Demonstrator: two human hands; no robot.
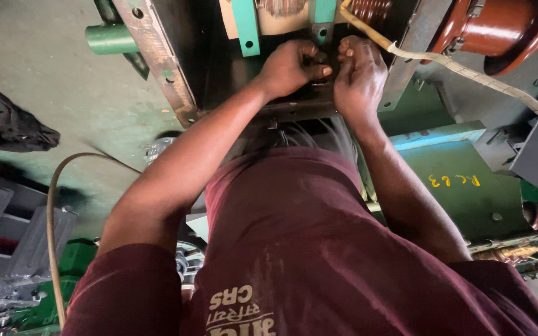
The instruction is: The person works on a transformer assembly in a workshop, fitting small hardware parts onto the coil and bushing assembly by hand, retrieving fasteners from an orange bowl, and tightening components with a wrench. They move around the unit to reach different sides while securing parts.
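A brown ribbed insulator (pixel 499 28) sits at the upper right, tilted, its wide skirt turned toward the lower right. A pale woven strap (pixel 468 71) runs from the top centre down to the right edge, passing just beneath the insulator. At the upper left a short green cylinder (pixel 110 38) juts out beside a drilled steel bar (pixel 157 59) that slants downward. A crumpled black cloth (pixel 4 121) lies on the green floor (pixel 76 93) at the left edge. Below it a thin tan hose (pixel 51 230) curves up and over, near grey ribbed metal parts (pixel 7 236). To the right lies a green plate (pixel 462 186) with yellow markings.
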